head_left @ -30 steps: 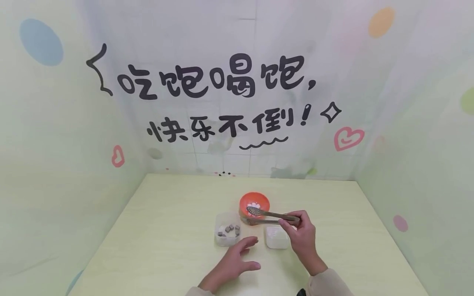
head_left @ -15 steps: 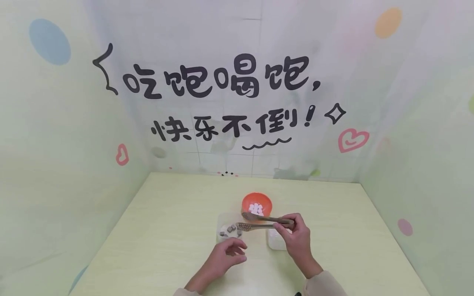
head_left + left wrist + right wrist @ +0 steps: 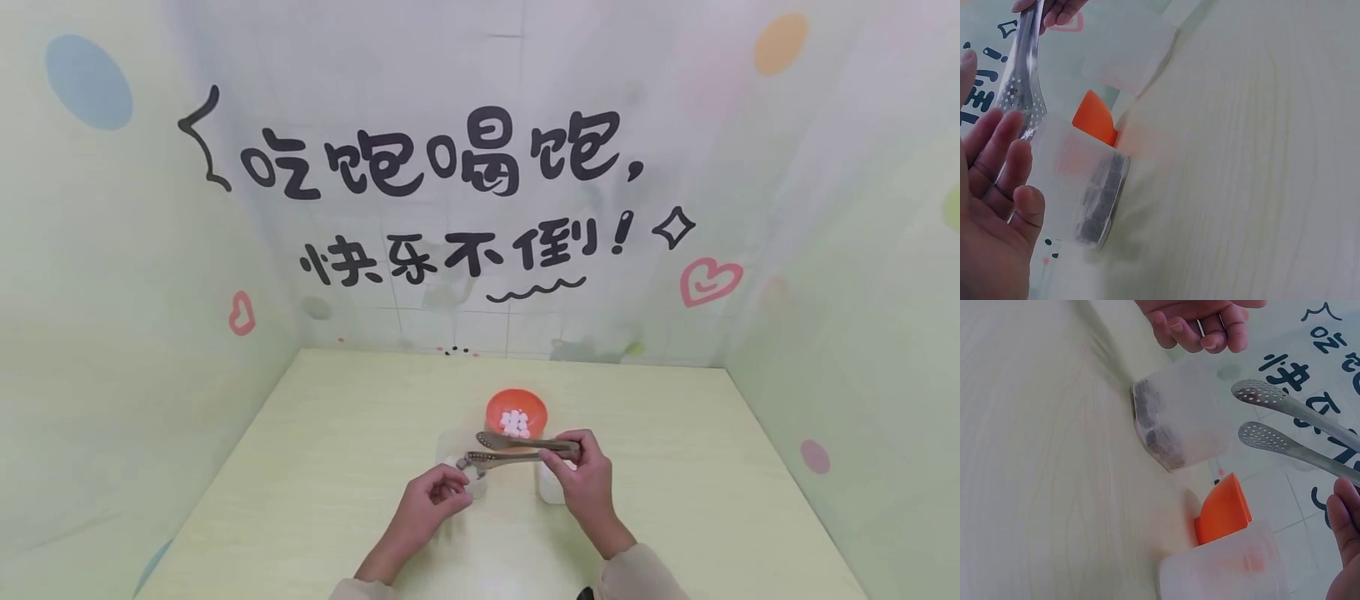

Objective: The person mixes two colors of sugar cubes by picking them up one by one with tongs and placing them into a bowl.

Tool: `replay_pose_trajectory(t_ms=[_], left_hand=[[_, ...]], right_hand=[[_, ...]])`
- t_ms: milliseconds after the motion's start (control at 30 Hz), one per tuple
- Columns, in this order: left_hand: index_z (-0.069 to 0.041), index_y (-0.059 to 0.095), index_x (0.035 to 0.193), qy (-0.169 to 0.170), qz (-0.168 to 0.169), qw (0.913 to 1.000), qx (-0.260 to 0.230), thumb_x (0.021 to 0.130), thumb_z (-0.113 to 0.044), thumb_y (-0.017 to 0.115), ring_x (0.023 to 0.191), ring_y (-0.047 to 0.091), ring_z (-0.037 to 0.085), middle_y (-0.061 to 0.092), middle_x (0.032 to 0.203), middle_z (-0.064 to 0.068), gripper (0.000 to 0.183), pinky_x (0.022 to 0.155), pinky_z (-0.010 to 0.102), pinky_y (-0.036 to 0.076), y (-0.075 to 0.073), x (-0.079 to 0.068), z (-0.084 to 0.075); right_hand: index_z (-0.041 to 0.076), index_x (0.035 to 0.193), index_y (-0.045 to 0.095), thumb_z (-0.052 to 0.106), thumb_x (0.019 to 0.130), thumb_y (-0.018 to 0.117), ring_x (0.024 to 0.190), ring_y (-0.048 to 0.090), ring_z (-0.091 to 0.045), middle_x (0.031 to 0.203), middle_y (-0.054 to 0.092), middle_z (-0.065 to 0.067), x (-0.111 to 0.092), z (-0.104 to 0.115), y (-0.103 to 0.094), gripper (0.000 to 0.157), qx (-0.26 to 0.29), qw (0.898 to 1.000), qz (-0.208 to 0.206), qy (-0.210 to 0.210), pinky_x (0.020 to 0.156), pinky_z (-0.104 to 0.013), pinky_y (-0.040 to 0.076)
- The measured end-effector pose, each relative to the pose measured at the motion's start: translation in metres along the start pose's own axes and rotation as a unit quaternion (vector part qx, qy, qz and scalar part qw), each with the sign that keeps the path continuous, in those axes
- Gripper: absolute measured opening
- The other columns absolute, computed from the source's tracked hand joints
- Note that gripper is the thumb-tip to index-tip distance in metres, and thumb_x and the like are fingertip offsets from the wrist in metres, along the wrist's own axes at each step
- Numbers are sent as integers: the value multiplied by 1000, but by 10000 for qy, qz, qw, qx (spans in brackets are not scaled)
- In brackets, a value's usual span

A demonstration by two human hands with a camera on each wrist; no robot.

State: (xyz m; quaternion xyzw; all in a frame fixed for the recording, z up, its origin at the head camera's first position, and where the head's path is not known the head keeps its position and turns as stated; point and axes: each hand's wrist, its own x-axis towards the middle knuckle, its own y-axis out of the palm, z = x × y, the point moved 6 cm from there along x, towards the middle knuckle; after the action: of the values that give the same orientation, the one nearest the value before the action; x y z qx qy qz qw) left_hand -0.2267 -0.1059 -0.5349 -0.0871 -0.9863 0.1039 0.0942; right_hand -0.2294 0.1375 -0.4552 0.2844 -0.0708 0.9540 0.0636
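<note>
My right hand [image 3: 588, 483] grips metal tongs [image 3: 517, 442] near their joined end. Their perforated tips [image 3: 1260, 392] stand apart with nothing between them, over the left container in the head view. That translucent container [image 3: 1188, 415] holds several small dark cubes [image 3: 1102, 197] at its bottom. My left hand [image 3: 423, 507] hovers just above its near side, fingers loosely bent and holding nothing; it partly hides the container in the head view. Behind the tongs stands an orange bowl [image 3: 516, 400] with several white pieces [image 3: 515, 423] in it.
A second translucent container [image 3: 552, 493] stands on the table [image 3: 360, 417] to the right, partly behind my right hand. A back wall [image 3: 390, 325] with black lettering and dots closes off the far table edge, and side walls rise left and right.
The tongs have moved left and nearer, from over the orange bowl to over the container of dark cubes. My left hand has shifted left, its fingers bending more.
</note>
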Motion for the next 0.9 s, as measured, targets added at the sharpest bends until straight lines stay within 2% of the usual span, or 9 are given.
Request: replay_pose_trajectory(t_ms=[133,200,367,433,567,667,800,900], left_hand=[[0,65,100,-155,-308,9994,27,83,-7,76,69,54,11,59,83,3,22,61,19,49,-9,1,1],[0,64,100,-97,-444,9989,68,82,-5,76,69,53,11,59,83,4,22,60,19,48,-14,0,-5],[2,63,102,-9,-829,9965,104,78,-1,79,72,54,16,61,92,20,29,60,20,48,-28,-1,-23],[2,62,105,1,-985,9950,140,76,1,79,76,55,22,61,98,23,34,61,21,49,-33,0,-22],[4,58,114,161,-1264,9912,369,74,1,80,92,55,33,59,110,22,46,73,32,50,-36,4,-5],[1,55,122,302,-1406,9879,575,73,-2,82,105,52,34,57,119,19,56,83,41,46,-38,7,11],[-8,49,135,356,-1333,9889,557,74,-9,84,118,48,32,52,132,17,71,95,49,43,-38,11,22],[-11,41,143,351,-1112,9922,442,74,-11,85,125,45,34,45,141,18,82,101,55,39,-34,16,25]], right_hand=[[-13,97,57,-11,76,76,70,65,-8,81,68,-19,-2,-3,3,28,-124,9999,4,-23,56,-15,53],[-9,99,60,-10,76,76,70,65,-7,82,69,-18,-3,-12,5,28,-200,9998,-10,53,54,-15,52],[0,101,65,-1,77,79,72,65,-11,88,72,-12,-5,-37,10,27,-286,9990,-11,331,57,-20,55],[3,101,66,3,78,80,74,65,-12,90,72,-9,-5,-41,11,27,-309,9988,-9,375,60,-24,57],[6,102,66,6,79,80,75,65,-15,91,71,-3,-6,-43,14,27,-352,9985,39,427,61,-27,58],[5,103,66,7,80,80,75,64,-16,91,70,-2,-7,-44,18,27,-374,9977,120,549,60,-25,57],[5,103,65,9,81,79,77,63,-13,92,70,-3,-6,-47,25,27,-405,9953,242,846,63,-22,57],[2,104,64,5,81,77,77,63,-14,93,70,-9,-5,-48,30,26,-429,9934,332,1014,64,-22,57]])
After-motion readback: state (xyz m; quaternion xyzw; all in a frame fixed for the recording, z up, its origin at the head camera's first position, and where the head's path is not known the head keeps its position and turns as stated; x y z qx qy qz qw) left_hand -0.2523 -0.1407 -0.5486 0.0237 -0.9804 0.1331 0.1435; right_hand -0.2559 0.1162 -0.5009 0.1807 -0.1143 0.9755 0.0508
